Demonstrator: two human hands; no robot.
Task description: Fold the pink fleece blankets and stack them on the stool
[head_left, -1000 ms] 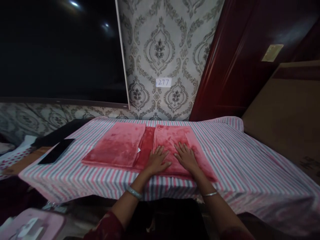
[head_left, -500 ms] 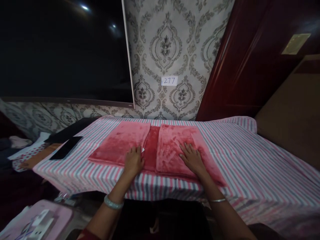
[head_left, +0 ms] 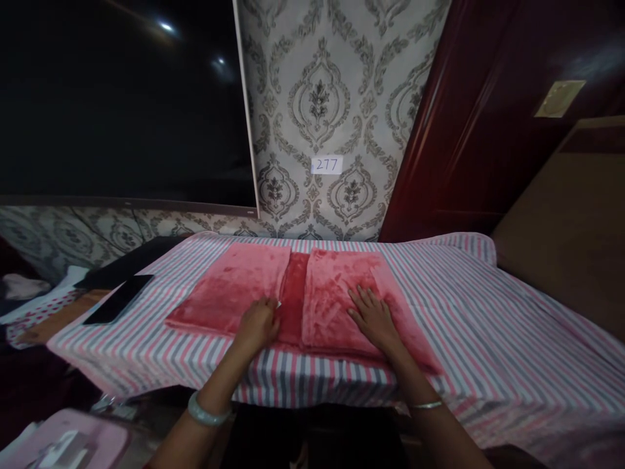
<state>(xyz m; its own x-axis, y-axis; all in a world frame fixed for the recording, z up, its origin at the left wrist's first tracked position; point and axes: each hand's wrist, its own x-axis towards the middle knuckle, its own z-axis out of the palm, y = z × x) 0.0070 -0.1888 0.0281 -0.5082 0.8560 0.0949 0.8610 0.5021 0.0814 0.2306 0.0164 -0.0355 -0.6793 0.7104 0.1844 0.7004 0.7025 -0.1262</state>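
A red plush blanket (head_left: 336, 293) lies partly folded on a striped tablecloth (head_left: 478, 326), with two flaps turned in toward a darker middle strip. My right hand (head_left: 375, 319) rests flat and open on the right flap. My left hand (head_left: 257, 322) sits at the near inner corner of the left flap (head_left: 234, 286), fingers curled around its edge beside a small white tag.
A black phone (head_left: 118, 298) lies at the table's left edge. A large dark screen (head_left: 122, 98) hangs on the patterned wall, where a paper label reads 277 (head_left: 327, 165). A dark red door (head_left: 488, 111) stands at the right. A pink object (head_left: 63, 443) sits low left.
My left hand slid from the right flap across to the left flap's inner corner and curled its fingers there. The right hand stayed flat on the right flap.
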